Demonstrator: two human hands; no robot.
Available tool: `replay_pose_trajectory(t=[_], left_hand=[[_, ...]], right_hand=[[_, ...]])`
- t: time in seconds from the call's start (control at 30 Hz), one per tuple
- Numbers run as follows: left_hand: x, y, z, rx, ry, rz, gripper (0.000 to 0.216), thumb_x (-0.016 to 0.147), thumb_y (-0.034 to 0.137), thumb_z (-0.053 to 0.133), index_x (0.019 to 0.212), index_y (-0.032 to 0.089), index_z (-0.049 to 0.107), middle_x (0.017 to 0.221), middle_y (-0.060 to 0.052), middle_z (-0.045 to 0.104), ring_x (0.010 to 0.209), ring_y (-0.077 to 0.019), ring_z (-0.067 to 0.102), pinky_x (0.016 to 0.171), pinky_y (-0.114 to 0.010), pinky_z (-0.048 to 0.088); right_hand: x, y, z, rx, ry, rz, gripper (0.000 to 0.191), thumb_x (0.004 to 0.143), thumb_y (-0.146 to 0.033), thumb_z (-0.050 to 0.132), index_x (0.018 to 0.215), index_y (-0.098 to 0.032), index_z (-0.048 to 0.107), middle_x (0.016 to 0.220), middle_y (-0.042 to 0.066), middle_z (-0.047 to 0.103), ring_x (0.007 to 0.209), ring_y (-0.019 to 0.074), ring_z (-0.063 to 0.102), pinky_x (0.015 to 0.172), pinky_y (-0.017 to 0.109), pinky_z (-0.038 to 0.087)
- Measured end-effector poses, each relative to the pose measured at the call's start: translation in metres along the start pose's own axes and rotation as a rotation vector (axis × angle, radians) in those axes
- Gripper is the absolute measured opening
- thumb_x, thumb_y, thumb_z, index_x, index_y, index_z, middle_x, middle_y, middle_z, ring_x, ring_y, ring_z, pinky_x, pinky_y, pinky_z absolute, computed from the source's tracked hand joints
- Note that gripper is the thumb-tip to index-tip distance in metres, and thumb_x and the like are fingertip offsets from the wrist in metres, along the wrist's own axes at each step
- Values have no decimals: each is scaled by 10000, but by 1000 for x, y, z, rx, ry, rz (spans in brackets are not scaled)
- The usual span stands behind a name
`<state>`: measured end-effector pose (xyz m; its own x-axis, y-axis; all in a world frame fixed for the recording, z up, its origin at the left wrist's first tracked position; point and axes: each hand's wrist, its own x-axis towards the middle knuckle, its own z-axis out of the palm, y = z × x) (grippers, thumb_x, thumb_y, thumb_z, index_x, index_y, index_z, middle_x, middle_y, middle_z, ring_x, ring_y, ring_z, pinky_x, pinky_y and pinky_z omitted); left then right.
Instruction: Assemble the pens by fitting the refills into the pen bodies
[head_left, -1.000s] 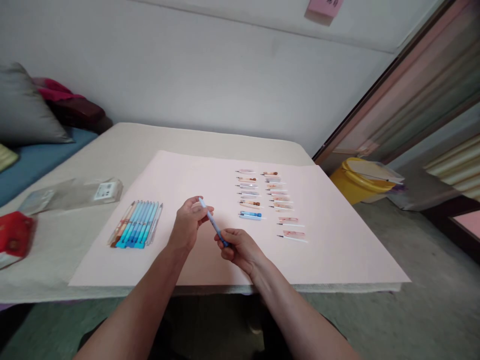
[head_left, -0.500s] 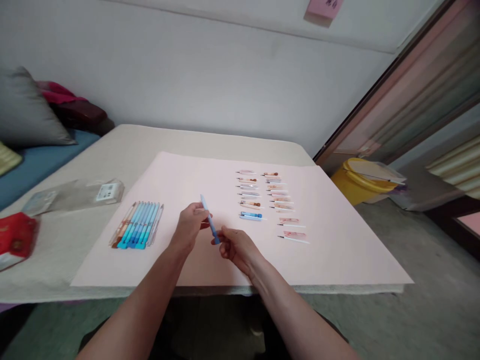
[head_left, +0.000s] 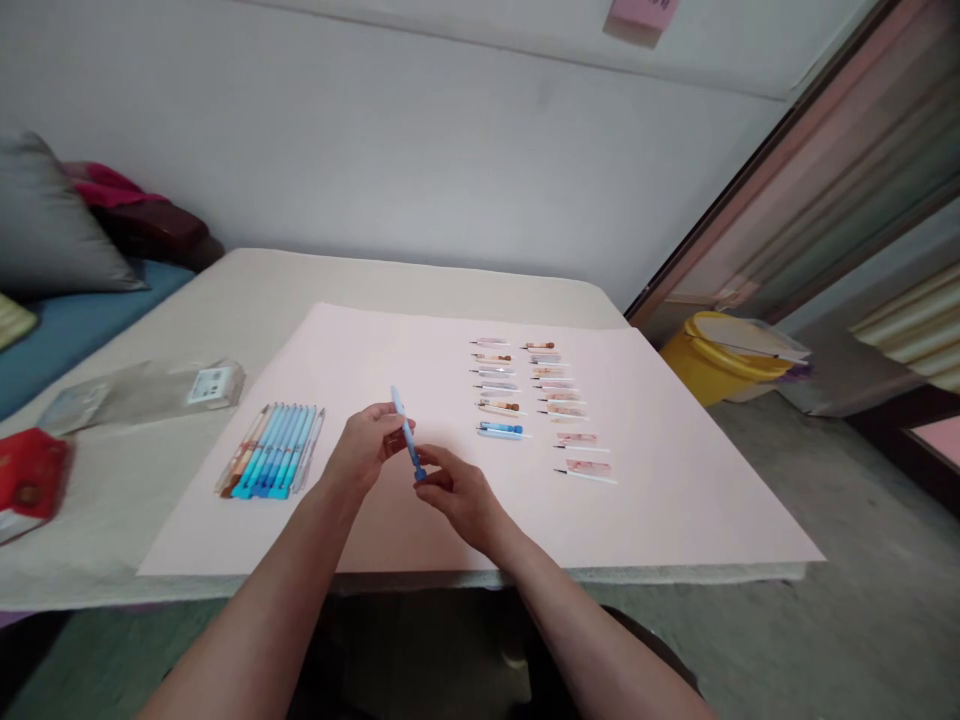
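Observation:
A light blue pen [head_left: 400, 408] is held at a slant above the pink sheet [head_left: 390, 345], its darker blue end toward me. My left hand [head_left: 361, 442] is closed around the middle of the barrel. With thumb and fingers, my right hand [head_left: 459, 495] grips the darker lower end. To the left lies a row of assembled pens [head_left: 281, 445] in blue, brown and clear. On the right, pen parts with separate refills rest in two columns, among them a blue pen body [head_left: 501, 428] and a pink pen body [head_left: 589, 466].
At the left of the table are a clear plastic wrapper [head_left: 150, 392] and a red packet [head_left: 30, 480]. A grey cushion [head_left: 64, 220] sits beyond. A yellow bin [head_left: 701, 358] stands off the right side, and a white wall [head_left: 420, 150] rises behind the table.
Both hands and the pen have shifted slightly left. My right-hand fingers have changed position around the pen's lower end.

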<state>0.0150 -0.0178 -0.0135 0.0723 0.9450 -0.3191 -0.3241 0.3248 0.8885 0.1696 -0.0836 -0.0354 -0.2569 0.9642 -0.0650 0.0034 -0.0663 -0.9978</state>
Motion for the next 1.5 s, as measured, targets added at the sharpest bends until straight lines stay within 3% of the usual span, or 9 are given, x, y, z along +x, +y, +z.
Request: replay_pose_trajectory(t=[0.23, 0.4, 0.67, 0.8, 0.97, 1.07, 1.3, 1.43, 1.5], left_hand=[[-4, -6, 6, -11, -40, -14, 258, 644, 192, 679, 871, 90, 610, 724, -67, 643, 622, -124, 587, 620, -269, 472], [-5, -6, 8, -4, -58, -3, 235, 666, 190, 655, 871, 92, 599, 736, -69, 647, 633, -124, 592, 617, -259, 468], [-4, -8, 4, 113, -48, 44, 259, 685, 226, 615, 915, 111, 585, 739, -50, 633, 630, -135, 587, 641, -304, 490], [4, -4, -5, 451, 34, 113, 273, 701, 255, 584, 951, 149, 567, 708, -22, 616, 663, -162, 598, 659, -321, 495], [11, 4, -21, 1433, 219, 160, 217, 766, 231, 501, 959, 162, 573, 806, -97, 658, 822, -242, 632, 729, -352, 464], [9, 9, -32, 1763, 263, 130, 272, 829, 154, 349, 1000, 139, 560, 898, -154, 664, 881, -265, 640, 737, -361, 458], [7, 24, -53, 1849, 341, -27, 317, 846, 142, 285, 1027, 123, 545, 964, -174, 637, 904, -300, 629, 692, -374, 464], [7, 10, -42, 1841, 335, 61, 310, 869, 165, 277, 1019, 134, 547, 997, -162, 598, 914, -265, 607, 717, -353, 459], [5, -4, -31, 1845, 204, 171, 278, 875, 192, 315, 1030, 150, 541, 1046, -151, 567, 957, -236, 574, 739, -321, 451]], right_hand=[[-2, 3, 2, -16, 41, -120, 380, 710, -203, 654, 1088, -243, 642, 989, 14, 674, 897, 171, 621, 852, 337, 487], [-4, 3, 2, -89, 111, -171, 291, 730, -205, 642, 1019, -235, 670, 939, 9, 693, 852, 166, 632, 818, 316, 509], [-6, -7, 1, -301, 60, -193, 410, 713, -153, 640, 1112, -238, 609, 1032, 21, 672, 770, 133, 637, 699, 268, 518], [-7, -9, -1, -344, 81, -154, 349, 745, -188, 624, 1092, -213, 608, 1026, 42, 675, 714, 122, 635, 686, 268, 516], [-6, -9, -3, -358, 137, -145, 296, 780, -191, 581, 1074, -192, 614, 977, 55, 689, 658, 115, 630, 641, 255, 499], [-6, -8, -4, -358, 135, -137, 278, 790, -200, 569, 1063, -187, 619, 962, 59, 694, 661, 123, 637, 631, 255, 498], [-6, -5, -6, -358, 144, -125, 234, 789, -215, 569, 1011, -199, 640, 935, 50, 700, 666, 134, 647, 638, 267, 517], [-4, -5, -8, -338, 160, -124, 223, 786, -215, 567, 995, -193, 640, 912, 50, 697, 661, 137, 651, 642, 271, 523], [-2, -4, -10, -321, 185, -117, 220, 788, -220, 560, 991, -185, 638, 890, 52, 694, 659, 139, 653, 645, 275, 527]])
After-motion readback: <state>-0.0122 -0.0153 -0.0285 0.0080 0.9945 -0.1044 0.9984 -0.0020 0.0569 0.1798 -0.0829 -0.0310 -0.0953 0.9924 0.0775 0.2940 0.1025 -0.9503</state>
